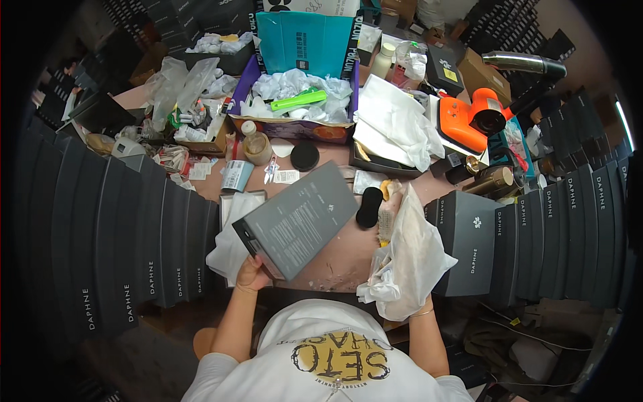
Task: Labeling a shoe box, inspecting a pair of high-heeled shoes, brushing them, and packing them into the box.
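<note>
Nearest the camera we see the person's white printed shirt (328, 355), with both forearms rising from it toward the table (335, 264); the left hand (253, 275) grips the near corner of a flat grey box (298, 228), fingers curled under it and the thumb on its printed face (the box is tilted, raised off the table, its far end pointing up and right); a white cloth (231, 251) lies just beneath and left of the box. We see the right hand (402, 295) closed inside a bundle of translucent white wrapping (410, 258), its fingers hidden by the material; how far they are curled we cannot tell. Rows of dark grey boxes (120, 241) flank both sides; an orange tool (469, 117) lies well apart at upper right.
</note>
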A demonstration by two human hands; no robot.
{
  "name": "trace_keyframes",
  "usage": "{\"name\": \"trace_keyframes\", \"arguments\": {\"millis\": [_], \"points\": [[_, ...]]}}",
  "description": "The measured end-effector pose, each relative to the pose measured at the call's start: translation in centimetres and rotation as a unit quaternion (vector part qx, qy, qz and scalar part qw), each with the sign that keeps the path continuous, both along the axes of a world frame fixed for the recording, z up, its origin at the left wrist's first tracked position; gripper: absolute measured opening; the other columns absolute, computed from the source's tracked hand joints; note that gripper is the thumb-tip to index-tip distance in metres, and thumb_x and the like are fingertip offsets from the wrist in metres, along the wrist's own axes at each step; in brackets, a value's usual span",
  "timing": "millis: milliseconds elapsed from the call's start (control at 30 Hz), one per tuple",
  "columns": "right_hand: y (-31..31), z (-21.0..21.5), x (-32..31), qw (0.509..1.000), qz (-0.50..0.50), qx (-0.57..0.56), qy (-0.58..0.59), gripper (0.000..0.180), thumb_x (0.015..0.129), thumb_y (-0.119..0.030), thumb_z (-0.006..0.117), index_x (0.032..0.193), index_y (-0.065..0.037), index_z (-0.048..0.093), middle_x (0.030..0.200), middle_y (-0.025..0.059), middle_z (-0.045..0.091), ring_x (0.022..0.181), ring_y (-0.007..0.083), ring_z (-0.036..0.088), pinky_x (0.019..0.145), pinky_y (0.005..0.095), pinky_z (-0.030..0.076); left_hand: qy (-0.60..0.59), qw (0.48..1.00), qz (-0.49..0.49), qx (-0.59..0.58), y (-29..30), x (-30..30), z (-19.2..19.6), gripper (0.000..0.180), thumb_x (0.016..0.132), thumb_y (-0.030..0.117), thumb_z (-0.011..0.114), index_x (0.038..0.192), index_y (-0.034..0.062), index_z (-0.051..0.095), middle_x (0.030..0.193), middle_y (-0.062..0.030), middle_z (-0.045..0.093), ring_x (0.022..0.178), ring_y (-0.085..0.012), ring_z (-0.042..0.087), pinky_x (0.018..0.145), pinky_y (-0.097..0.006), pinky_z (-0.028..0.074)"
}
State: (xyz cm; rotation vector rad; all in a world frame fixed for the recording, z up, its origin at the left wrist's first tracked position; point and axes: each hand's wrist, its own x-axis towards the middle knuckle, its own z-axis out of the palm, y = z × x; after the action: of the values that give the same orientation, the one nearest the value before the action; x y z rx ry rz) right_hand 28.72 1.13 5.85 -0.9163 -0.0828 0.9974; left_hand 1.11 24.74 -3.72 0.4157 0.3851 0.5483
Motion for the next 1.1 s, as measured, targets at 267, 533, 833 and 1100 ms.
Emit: {"name": "trace_keyframes", "arguments": {"millis": [267, 533, 833, 1100], "points": [[0.7, 0.5, 1.2, 1.000, -0.006, -0.007, -0.025, 0.054, 0.096, -0.022, 0.051, 0.143, -0.006, 0.030, 0.138, 0.0091, 0.045, 0.121, 0.0213, 0.049, 0.104, 0.0353, 0.041, 0.219, 0.877, -0.247, 0.349, 1.0, 0.8, 9.0, 0.023, 0.086, 0.008, 0.063, 0.109, 0.0010, 0.062, 0.106, -0.0101, 0.066, 0.097, -0.0209, 0.064, 0.084, -0.035, 0.051], [1.5, 1.0, 0.0, 0.999, -0.007, -0.022, -0.046, 0.054, 0.096, -0.021, 0.051, 0.143, -0.006, 0.030, 0.139, 0.0091, 0.044, 0.122, 0.0213, 0.048, 0.105, 0.0350, 0.040, 0.280, 0.591, -0.341, 0.676, -7.9, 4.5, 0.5, 0.040, 0.083, 0.021, 0.065, 0.119, 0.0034, 0.058, 0.106, -0.0176, 0.061, 0.101, -0.0342, 0.057, 0.089, -0.041, 0.047], [5.6, 0.9, -2.1, 0.996, 0.046, -0.016, -0.075, 0.055, 0.096, -0.021, 0.051, 0.144, -0.006, 0.029, 0.139, 0.0092, 0.043, 0.123, 0.0214, 0.047, 0.105, 0.0346, 0.039, 0.659, 0.513, 0.001, 0.551, 9.8, -1.6, -8.6, 0.029, 0.081, 0.018, 0.068, 0.103, -0.0007, 0.063, 0.101, -0.0189, 0.062, 0.098, -0.0362, 0.058, 0.085, -0.041, 0.047], [7.5, -6.2, -4.8, 0.961, 0.125, 0.138, 0.203, 0.052, 0.101, -0.025, 0.040, 0.146, -0.007, 0.024, 0.146, 0.0090, 0.036, 0.128, 0.0223, 0.042, 0.108, 0.0350, 0.036, 0.399, 0.776, 0.004, 0.489, 3.8, 3.4, 5.6, 0.017, 0.085, 0.013, 0.064, 0.095, -0.0009, 0.064, 0.086, -0.0131, 0.067, 0.078, -0.0213, 0.065, 0.071, -0.033, 0.050]]}}
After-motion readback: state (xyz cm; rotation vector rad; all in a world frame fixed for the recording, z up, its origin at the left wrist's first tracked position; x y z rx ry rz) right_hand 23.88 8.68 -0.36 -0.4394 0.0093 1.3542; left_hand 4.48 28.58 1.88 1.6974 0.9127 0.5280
